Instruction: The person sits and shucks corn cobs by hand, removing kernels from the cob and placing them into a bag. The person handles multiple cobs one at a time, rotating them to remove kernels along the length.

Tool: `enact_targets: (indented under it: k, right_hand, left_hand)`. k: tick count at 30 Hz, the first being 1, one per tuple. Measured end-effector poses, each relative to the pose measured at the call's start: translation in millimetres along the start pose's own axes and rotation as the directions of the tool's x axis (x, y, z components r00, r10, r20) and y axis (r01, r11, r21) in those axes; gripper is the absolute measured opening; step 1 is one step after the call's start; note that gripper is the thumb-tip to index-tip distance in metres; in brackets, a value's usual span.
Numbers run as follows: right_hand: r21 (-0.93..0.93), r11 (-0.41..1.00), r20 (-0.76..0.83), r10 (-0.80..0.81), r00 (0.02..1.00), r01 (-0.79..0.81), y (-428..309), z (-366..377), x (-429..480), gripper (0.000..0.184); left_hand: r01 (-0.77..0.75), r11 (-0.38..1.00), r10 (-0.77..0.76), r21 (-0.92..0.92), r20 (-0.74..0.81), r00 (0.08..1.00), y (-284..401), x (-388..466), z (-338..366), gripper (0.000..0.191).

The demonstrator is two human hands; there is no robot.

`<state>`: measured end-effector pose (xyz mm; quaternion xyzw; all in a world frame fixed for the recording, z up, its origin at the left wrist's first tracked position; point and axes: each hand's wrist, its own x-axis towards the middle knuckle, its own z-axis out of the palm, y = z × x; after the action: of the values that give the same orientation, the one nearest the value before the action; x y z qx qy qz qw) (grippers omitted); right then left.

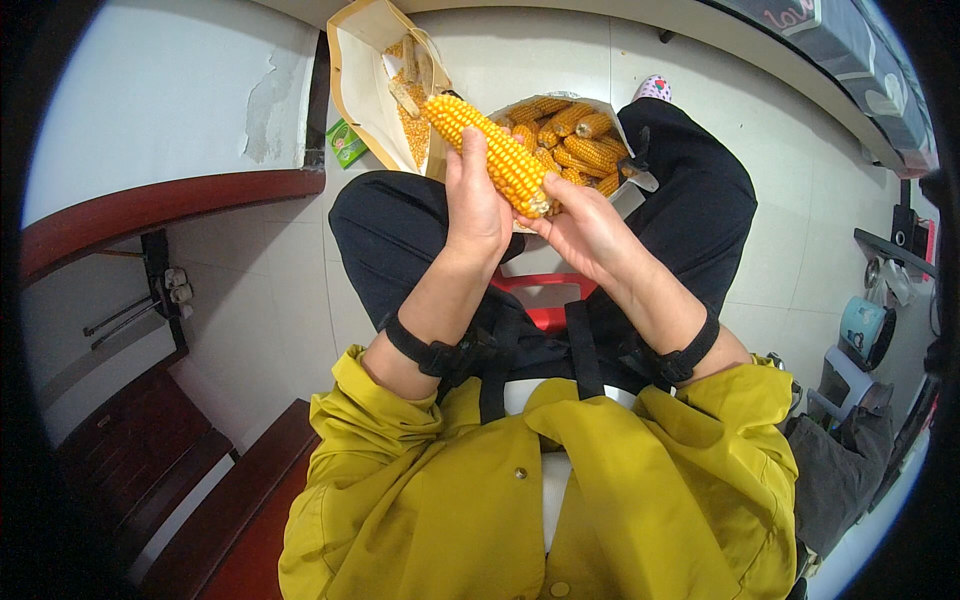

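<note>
An ear of dried yellow corn (491, 150) slants between my two hands, its kernel rows full on the side I see. My left hand (480, 199) wraps its middle from the left, thumb along the top. At the lower end, my right hand (589, 225) pinches the ear near its pale butt. Behind and to the right stands a bag of corn ears (574, 142), several of them unshelled. On the far left, an open paper bag (367, 90) holds loose kernels (415, 135) and bare cobs (405, 97).
A small green packet (346, 144) lies on the tiled floor beside the paper bag. Below my hands is a red plastic stool (544, 289) between my knees. A dark red wooden table edge (180, 206) runs along the left. Household items and a blue container (862, 330) stand at the right.
</note>
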<state>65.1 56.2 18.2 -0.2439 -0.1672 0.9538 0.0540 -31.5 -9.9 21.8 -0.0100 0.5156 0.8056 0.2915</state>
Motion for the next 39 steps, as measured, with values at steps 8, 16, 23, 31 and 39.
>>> enact_targets:
  k: [8,16,23,31,39]
  right_hand:
    - [0.047,0.999,-0.003,0.004,1.0,-0.004,-1.3,1.3,1.7,0.032]
    - [-0.095,0.995,0.029,-0.003,1.0,0.006,1.0,-5.0,3.8,0.033]
    - [-0.136,0.991,0.028,0.005,1.0,-0.001,5.2,-5.2,5.1,0.036]
    - [-0.255,0.967,0.057,0.031,0.998,-0.016,9.0,-11.1,7.6,0.037]
    - [-0.228,0.974,0.059,0.0,0.998,0.013,8.2,-9.7,5.8,0.034]
  left_hand:
    - [0.034,0.999,-0.035,-0.04,-0.021,0.999,-1.4,2.4,-3.1,0.036]
    - [0.047,0.999,-0.047,-0.006,0.007,0.999,-1.9,1.7,-1.7,0.033]
    - [0.03,0.995,-0.026,0.096,-0.043,0.999,-5.2,6.4,-5.4,0.038]
    - [0.028,0.981,-0.009,0.192,-0.097,0.995,-8.2,3.9,-5.3,0.04]
    - [0.083,0.975,-0.068,0.208,-0.082,0.994,-3.2,4.6,-5.6,0.041]
